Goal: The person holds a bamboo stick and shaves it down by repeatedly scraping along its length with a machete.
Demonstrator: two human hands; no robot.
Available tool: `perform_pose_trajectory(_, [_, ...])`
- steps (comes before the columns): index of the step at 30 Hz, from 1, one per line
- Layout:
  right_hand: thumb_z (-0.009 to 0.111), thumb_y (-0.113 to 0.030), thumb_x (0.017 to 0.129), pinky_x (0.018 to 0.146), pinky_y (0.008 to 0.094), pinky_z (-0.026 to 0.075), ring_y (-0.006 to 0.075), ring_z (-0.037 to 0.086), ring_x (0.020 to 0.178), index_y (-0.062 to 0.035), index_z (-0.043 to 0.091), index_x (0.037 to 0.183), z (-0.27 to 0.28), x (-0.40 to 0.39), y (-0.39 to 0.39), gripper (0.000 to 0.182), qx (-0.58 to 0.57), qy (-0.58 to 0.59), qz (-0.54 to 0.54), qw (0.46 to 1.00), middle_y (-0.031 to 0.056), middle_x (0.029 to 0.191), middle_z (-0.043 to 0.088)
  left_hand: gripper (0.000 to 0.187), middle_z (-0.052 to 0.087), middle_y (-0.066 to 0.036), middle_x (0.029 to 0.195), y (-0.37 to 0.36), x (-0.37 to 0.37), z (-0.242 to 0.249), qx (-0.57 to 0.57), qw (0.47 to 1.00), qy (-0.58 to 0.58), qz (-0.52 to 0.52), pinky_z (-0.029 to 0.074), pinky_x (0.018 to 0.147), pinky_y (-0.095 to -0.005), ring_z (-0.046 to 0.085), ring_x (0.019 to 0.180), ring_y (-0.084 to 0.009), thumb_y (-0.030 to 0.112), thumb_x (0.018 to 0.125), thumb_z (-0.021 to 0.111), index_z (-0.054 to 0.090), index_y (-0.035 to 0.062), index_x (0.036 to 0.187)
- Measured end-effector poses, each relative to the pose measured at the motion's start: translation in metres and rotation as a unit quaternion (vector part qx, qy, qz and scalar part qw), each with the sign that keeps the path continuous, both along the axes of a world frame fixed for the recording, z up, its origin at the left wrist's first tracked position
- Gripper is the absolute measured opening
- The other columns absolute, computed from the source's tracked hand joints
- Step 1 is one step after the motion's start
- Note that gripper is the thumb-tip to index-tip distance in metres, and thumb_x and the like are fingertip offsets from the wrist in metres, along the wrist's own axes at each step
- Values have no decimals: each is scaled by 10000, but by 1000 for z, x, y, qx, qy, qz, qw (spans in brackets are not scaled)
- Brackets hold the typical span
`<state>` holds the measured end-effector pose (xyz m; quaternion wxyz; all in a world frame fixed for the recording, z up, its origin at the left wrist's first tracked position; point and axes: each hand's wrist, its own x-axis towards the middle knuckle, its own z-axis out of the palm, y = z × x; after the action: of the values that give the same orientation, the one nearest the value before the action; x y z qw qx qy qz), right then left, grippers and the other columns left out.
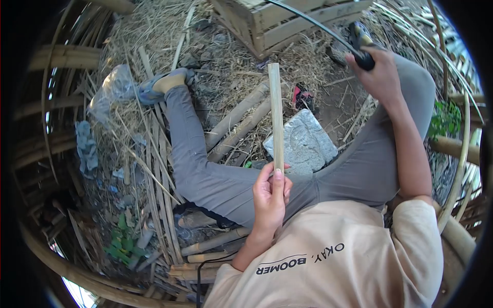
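My left hand (pixel 271 192) grips the lower end of a flat bamboo strip (pixel 276 113), thumb laid along its face. The strip points away from me, partly covering a grey stone block (pixel 303 141) between my legs. Out to the right, above my bent knee, my right hand (pixel 379 76) is closed around the black handle of a long, thin-bladed knife (pixel 328 32). The blade reaches up and left past the top edge of the view, so its tip is hidden. Knife and strip are apart.
A wooden crate (pixel 287 31) stands ahead. Thick bamboo poles (pixel 239 126) lie left of the stone, with a small red and black object (pixel 302 97) beyond it. Straw and split bamboo (pixel 159 190) cover the ground. A plastic bag (pixel 115 90) lies near my left foot.
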<state>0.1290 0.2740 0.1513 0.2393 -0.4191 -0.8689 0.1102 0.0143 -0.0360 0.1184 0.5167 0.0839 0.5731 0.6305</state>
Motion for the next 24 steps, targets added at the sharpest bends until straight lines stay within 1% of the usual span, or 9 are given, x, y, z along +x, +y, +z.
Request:
perform_pose_trajectory(2, [728, -306, 798, 668, 447, 499, 399, 633, 699, 2, 700, 829, 16, -13, -20, 311, -122, -40, 20, 992, 208, 672, 617, 233, 431, 43, 623, 2, -9, -2, 5, 1000, -15, 16, 220, 421, -179, 291, 481, 0, 251, 1046, 483, 545, 47, 1139])
perform_pose_trajectory(5, [718, -205, 716, 651, 452, 492, 401, 621, 673, -11, 695, 810, 10, -23, -46, 217, -45, -8, 118, 992, 209, 656, 602, 242, 427, 48, 627, 11, -13, -2, 21, 1000, -12, 14, 212, 426, -176, 283, 487, 4, 256, 1048, 475, 543, 48, 1151])
perform_pose_trajectory(8, [686, -146, 634, 649, 453, 493, 401, 621, 669, -30, 704, 812, -2, -32, -52, 213, -90, -50, 167, 980, 211, 652, 600, 246, 422, 52, 630, 13, -6, 2, 29, 1000, 0, 9, 213, 434, -177, 282, 495, 5, 260, 1050, 471, 541, 48, 1154])
perform_pose_trajectory(9, [677, -98, 661, 564, 450, 415, 425, 539, 614, 2, 596, 700, -6, -34, -52, 134, -67, -4, 194, 979, 223, 594, 494, 247, 420, 53, 631, 14, -2, 3, 32, 999, 9, 7, 213, 437, -178, 282, 498, 5, 261, 1051, 469, 541, 48, 1154])
perform_pose_trajectory(12, [691, -116, 673, 572, 463, 412, 421, 550, 619, 2, 594, 700, -3, -35, -51, 155, -34, -11, 188, 981, 224, 597, 502, 245, 415, 55, 629, 10, 7, 0, 26, 999, 45, 10, 213, 442, -182, 283, 505, 5, 262, 1053, 464, 539, 52, 1155])
perform_pose_trajectory(13, [695, -128, 703, 579, 468, 414, 418, 555, 623, -1, 605, 710, -2, -36, -51, 155, -33, -38, 183, 982, 218, 595, 515, 240, 409, 55, 625, 9, 8, 2, 28, 998, 54, 9, 212, 443, -185, 290, 510, 4, 259, 1054, 460, 537, 55, 1155])
perform_pose_trajectory(16, [704, -165, 597, 659, 463, 507, 369, 640, 687, -56, 684, 773, -4, -37, -48, 208, -9, -94, 157, 983, 172, 663, 634, 238, 410, 54, 623, 10, 7, 4, 10, 999, 49, 7, 211, 444, -185, 295, 514, 4, 256, 1054, 460, 536, 53, 1153])
perform_pose_trajectory(17, [710, -170, 594, 650, 455, 509, 358, 642, 677, -65, 684, 780, -6, -36, -47, 215, 7, -92, 157, 983, 154, 664, 640, 238, 410, 54, 623, 9, 7, 3, 7, 999, 43, 8, 210, 444, -184, 295, 514, 4, 256, 1054, 460, 536, 52, 1151])
perform_pose_trajectory(24, [706, -184, 610, 653, 448, 512, 344, 649, 683, -74, 696, 806, -10, -34, -41, 225, 27, -119, 144, 982, 143, 672, 647, 233, 407, 53, 617, 10, 5, 2, -6, 1000, 12, 4, 210, 444, -184, 294, 514, 2, 252, 1054, 463, 535, 47, 1138])
